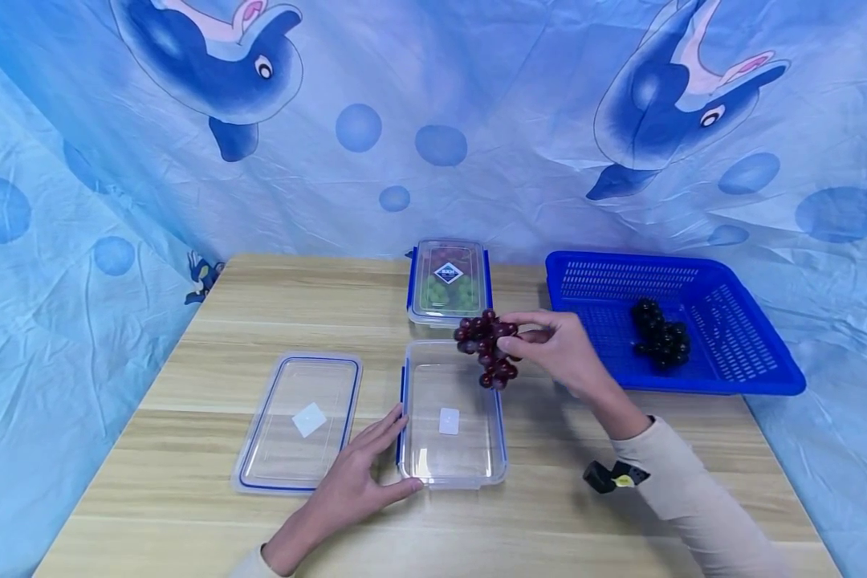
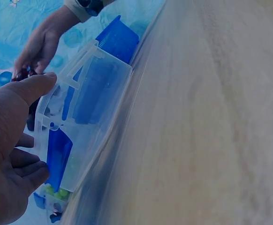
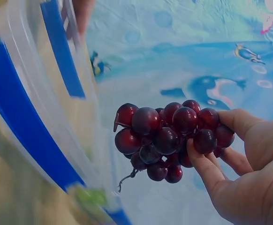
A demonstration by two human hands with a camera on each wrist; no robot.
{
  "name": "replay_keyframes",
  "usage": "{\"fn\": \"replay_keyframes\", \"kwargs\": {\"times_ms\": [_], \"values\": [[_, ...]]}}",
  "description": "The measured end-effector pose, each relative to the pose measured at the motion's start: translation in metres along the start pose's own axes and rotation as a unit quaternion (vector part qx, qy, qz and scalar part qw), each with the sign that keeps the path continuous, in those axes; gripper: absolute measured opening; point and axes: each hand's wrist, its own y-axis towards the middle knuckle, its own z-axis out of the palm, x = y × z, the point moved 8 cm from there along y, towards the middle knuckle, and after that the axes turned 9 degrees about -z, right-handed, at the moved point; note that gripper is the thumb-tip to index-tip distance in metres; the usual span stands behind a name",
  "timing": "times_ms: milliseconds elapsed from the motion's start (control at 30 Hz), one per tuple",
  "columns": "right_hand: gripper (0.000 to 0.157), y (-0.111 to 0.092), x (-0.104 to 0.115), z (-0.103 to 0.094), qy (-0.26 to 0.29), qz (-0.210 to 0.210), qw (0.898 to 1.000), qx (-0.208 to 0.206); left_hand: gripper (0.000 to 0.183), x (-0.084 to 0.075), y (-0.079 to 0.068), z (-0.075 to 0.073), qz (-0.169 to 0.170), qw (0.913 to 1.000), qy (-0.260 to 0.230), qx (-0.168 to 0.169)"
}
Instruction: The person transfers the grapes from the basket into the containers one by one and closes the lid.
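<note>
In the head view my right hand [image 1: 559, 349] pinches a bunch of dark red grapes [image 1: 487, 341] above the far right part of an open clear container [image 1: 451, 474]. The right wrist view shows these grapes [image 3: 167, 136] between thumb and fingers, a bit of stem sticking out. My left hand [image 1: 357, 474] lies at the container's near left corner, thumb at the front edge and fingers spread along the left side. A clear lid [image 1: 299, 445] with a blue seal lies flat on the table, left of the container, partly behind the left hand.
A closed container [image 1: 448, 297] with green and reddish fruit stands behind the open one. At the back right, a blue basket [image 1: 722, 353] holds black grapes [image 1: 661, 333]. A blue dolphin-printed sheet [image 1: 477, 88] hangs behind the wooden table [image 1: 188, 514].
</note>
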Motion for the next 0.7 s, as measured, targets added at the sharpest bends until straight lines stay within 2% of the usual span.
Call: {"fn": "replay_keyframes", "kwargs": {"times_ms": [100,400,700], "values": [[0.039,-0.001,-0.011,0.021,0.030,0.026,0.999,0.011,0.092,0.000,0.000,0.000,0.000,1.0000,-0.001,0.002],[0.037,-0.004,-0.033,0.067,0.045,0.063,0.997,0.031,0.094,-0.001,0.000,0.002,0.008,0.9999,0.007,0.002],[0.036,-0.007,-0.049,0.102,0.017,0.067,0.996,0.057,0.094,-0.001,0.000,0.001,0.008,0.9999,0.006,0.001]]}}
